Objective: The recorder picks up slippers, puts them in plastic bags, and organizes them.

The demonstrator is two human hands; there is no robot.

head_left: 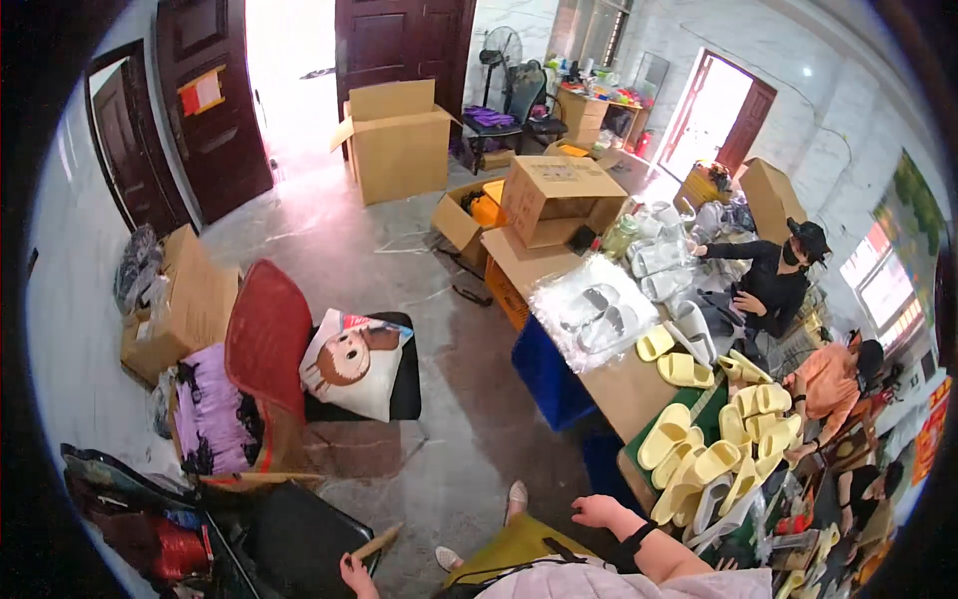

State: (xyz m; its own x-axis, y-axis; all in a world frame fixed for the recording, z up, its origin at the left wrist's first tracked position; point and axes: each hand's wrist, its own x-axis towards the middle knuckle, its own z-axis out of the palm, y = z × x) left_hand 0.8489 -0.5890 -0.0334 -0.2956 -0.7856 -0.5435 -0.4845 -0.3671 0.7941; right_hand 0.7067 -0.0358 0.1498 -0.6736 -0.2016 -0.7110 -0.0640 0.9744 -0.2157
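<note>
Our left hand (355, 576) is closed on a pale wooden stick (379, 542); our right hand (597, 511) rests open and empty, just beside the smooth yellow foam slippers (689, 454) heaped on the table (624, 384). Beyond them lie glossy clear bags of white slippers (594, 311), then matte brown cardboard boxes (559, 198).

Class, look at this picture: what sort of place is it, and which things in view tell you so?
Probably a small packing workroom for footwear. Yellow slides are heaped on a worktable, cardboard boxes stand on the floor, and bagged white slippers lie ready.
</note>
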